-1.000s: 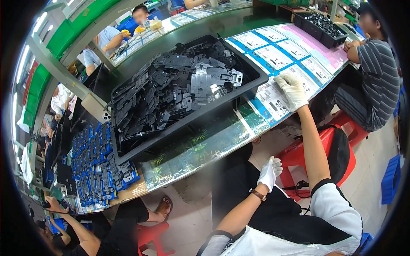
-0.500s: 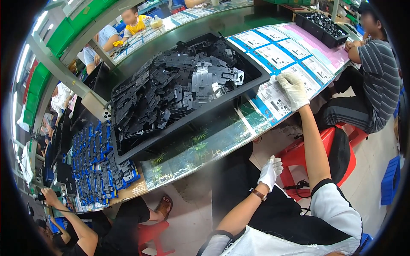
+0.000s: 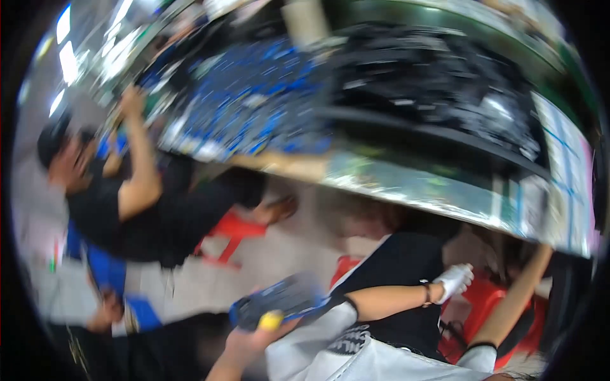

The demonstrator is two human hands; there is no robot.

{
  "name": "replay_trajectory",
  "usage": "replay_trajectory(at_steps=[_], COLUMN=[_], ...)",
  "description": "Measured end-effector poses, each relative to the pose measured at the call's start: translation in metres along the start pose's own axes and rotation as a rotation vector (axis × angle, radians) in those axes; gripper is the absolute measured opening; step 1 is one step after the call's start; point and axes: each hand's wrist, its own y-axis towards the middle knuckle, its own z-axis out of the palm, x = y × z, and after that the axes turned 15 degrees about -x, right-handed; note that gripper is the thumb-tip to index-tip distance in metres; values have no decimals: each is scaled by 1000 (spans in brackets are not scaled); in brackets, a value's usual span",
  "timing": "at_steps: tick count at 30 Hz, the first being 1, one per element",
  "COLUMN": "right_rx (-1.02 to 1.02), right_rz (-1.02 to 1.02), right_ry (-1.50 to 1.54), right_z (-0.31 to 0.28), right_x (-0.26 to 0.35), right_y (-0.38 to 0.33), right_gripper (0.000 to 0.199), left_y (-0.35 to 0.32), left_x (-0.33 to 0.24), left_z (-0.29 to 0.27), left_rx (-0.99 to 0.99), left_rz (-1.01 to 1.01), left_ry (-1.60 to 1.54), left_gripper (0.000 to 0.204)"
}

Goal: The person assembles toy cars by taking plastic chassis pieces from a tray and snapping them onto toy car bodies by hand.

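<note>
One gloved left hand (image 3: 454,280) free; one black tray (image 3: 438,127).

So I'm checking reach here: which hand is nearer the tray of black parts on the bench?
Right. The right hand is up at the bench edge just below the tray of black parts; the left hand rests low over the lap.

White knit glove on left hand (image 3: 454,280); black wristband behind its fingers. Red plastic stool (image 3: 489,305) beneath fingers. Black parts heap in black tray (image 3: 438,82); blue parts (image 3: 254,108) alongside.
</note>
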Motion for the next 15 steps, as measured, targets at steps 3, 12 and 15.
replay_trajectory(at_steps=[3,12,15], right_rx=[230,313,255], right_rz=[173,-203,-49], right_ry=[200,-268,-183], right_z=[-20,13,16], right_x=[-26,78,92], right_y=[10,19,10], right_gripper=[35,41,41], left_y=[-206,-506,-506], left_x=[-53,28,20], left_z=[-86,-20,-22], left_rx=[30,216,166], left_rz=[217,558,562], left_ry=[-698,-1612,-1619], left_gripper=[24,50,48])
